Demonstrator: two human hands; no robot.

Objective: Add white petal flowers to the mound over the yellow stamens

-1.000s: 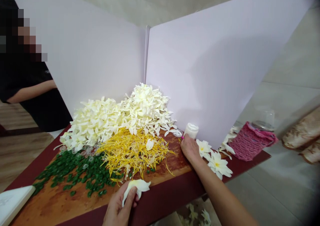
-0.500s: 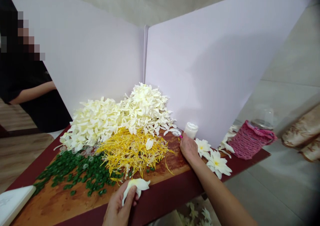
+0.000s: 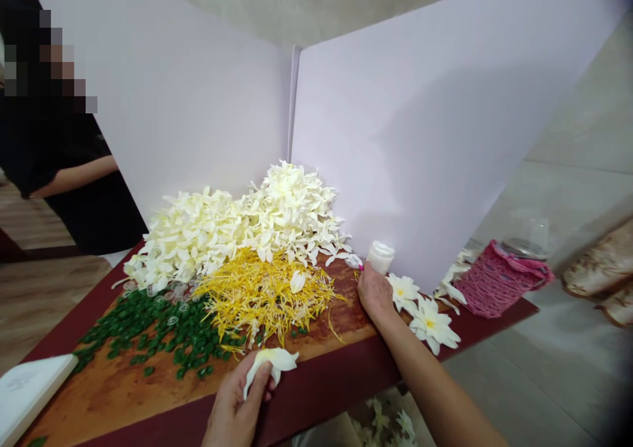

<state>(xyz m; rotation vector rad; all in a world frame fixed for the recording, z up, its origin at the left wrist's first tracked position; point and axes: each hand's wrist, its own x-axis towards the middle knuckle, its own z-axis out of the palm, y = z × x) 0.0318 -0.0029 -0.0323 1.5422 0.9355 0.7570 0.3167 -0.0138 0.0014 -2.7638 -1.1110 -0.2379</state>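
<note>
A: What has the left hand (image 3: 232,401) got?

B: A curled white petal (image 3: 271,362), pinched between thumb and fingers, with the hand mostly closed. It's held low over the table's maroon rim (image 3: 316,374), perhaps so the petal keeps its curl and stays clear of the loose heaps.

A: And the right hand (image 3: 376,295)?

B: Loosely curled, knuckles up, on the wooden board (image 3: 341,322) just beside a white jar (image 3: 380,257). Its fingertips meet a small pink speck (image 3: 361,268), but whether they grip it can't be told from here.

A: Why is everything laid out in patches?

B: Probably so that each kind can be reached without picking through the others. Yellow strands (image 3: 264,295) lie in front of a heap of white petals (image 3: 237,226), with green beads (image 3: 158,331) to the left. The heap is banked against white panels (image 3: 420,130), which seem to keep it from spreading. Open white flowers (image 3: 428,325) sit apart, right of the right hand.

A: Further off?

B: A pink mesh bag (image 3: 502,282) sits at the far right corner, with a clear dome (image 3: 527,236) behind it. Beyond the left panel stands a person in black (image 3: 64,170), touching nothing on the table.
</note>
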